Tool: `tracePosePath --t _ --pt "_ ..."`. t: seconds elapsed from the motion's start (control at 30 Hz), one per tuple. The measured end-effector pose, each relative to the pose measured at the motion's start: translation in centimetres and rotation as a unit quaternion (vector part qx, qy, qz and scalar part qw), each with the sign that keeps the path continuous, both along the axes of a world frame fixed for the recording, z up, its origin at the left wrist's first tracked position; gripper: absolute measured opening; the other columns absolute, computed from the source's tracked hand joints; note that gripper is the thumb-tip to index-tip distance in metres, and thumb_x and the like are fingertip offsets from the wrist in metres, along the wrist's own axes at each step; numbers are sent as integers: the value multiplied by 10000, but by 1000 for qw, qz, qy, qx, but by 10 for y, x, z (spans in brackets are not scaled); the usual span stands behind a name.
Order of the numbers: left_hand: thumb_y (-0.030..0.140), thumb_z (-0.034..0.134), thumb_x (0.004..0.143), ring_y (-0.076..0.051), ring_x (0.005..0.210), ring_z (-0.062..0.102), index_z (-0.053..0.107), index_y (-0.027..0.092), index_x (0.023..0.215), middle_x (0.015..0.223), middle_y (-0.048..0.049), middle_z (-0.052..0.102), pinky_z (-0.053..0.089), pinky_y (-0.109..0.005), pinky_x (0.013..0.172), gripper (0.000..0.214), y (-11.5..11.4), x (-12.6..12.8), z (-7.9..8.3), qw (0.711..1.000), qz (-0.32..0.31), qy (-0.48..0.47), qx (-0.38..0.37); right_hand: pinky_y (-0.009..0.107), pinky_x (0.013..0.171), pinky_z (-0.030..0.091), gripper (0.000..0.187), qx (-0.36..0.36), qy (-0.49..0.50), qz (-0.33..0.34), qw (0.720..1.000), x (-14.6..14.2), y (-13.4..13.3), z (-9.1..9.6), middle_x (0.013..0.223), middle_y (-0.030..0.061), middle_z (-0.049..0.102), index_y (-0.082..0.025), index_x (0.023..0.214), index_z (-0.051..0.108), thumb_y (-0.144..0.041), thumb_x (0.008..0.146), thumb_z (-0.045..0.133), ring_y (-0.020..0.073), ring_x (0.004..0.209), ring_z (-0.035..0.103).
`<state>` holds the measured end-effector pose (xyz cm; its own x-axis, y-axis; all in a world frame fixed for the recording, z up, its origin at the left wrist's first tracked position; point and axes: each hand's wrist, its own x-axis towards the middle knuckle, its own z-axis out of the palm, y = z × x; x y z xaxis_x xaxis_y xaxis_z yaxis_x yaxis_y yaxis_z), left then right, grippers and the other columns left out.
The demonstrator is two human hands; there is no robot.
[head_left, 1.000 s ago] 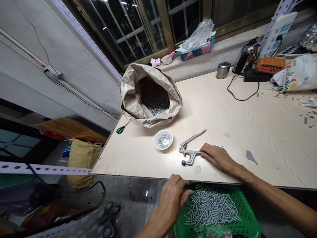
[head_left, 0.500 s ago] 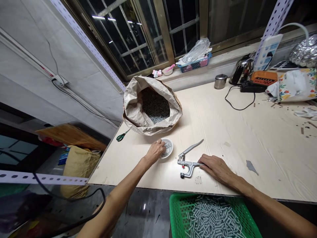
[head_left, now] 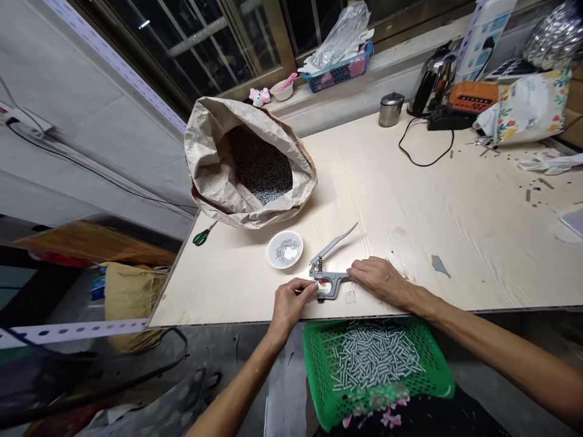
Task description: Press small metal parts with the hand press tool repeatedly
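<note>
My left hand (head_left: 291,302) is pinched shut at the jaw of the grey snap pliers (head_left: 334,280). A tiny pale metal piece seems to show at its fingertips, mostly hidden by them. My right hand (head_left: 376,276) is closed on the end of the pliers' lower handle and rests on the table. The upper handle stands raised, with a spring beneath it and a red part in the jaw. Just behind my left hand is a white bowl (head_left: 285,266) holding small silver metal pins.
A large paper sack (head_left: 204,164) of small metal parts stands open behind the bowl. Green-handled scissors (head_left: 201,236) lie at the table's left edge. Below the front edge sits a green basket (head_left: 319,388) of metal pins. A kettle (head_left: 430,82) and a metal canister (head_left: 390,110) stand at the back.
My left hand has left the bowl and come to the pliers' jaw. My right hand stays on the pliers' handle. The camera view has shifted and tilted downward.
</note>
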<state>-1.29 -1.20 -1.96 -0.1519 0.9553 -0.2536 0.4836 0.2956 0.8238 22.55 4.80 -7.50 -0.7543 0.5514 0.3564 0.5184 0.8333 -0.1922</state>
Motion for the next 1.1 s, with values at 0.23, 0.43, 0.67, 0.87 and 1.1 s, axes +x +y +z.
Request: tracePosePath --t 0.23,0.43,0.67,0.87,1.1 --pt "437 647 687 -172 658 637 718 141 714 703 -52 713 471 -259 629 306 -3 9 -17 1000 23 8 -19 308 607 280 260 19 -14 -1 1000 0 -1 1 765 12 583 -182 843 553 -161 999 346 126 648 453" --pt "367 652 678 -133 537 571 699 132 660 556 -15 651 406 -232 546 241 11 -1 -14 990 -49 59 -121 311 609 264 245 2 -13 -1 1000 -2 0 -2 762 8 582 -182 823 546 -159 990 368 123 632 438" --pt "235 678 693 -98 432 531 627 131 578 447 20 581 430 -221 504 163 24 3 -1 961 -44 0 -274 298 604 273 225 -46 -14 0 999 -3 0 -3 778 11 583 -183 819 541 -193 979 384 128 648 453" --pt "206 697 709 -91 418 524 608 124 552 440 18 573 437 -220 494 198 26 8 2 952 -24 -10 -304 297 642 327 228 -93 -34 2 995 1 -3 7 845 35 603 -185 871 574 -251 979 385 148 711 503" --pt "237 745 665 -86 422 517 596 127 551 435 31 564 458 -222 505 218 19 8 2 948 -3 -32 -316 524 989 303 826 -106 -20 -36 993 10 21 16 1432 177 381 -207 1373 393 -710 746 581 352 1270 347"
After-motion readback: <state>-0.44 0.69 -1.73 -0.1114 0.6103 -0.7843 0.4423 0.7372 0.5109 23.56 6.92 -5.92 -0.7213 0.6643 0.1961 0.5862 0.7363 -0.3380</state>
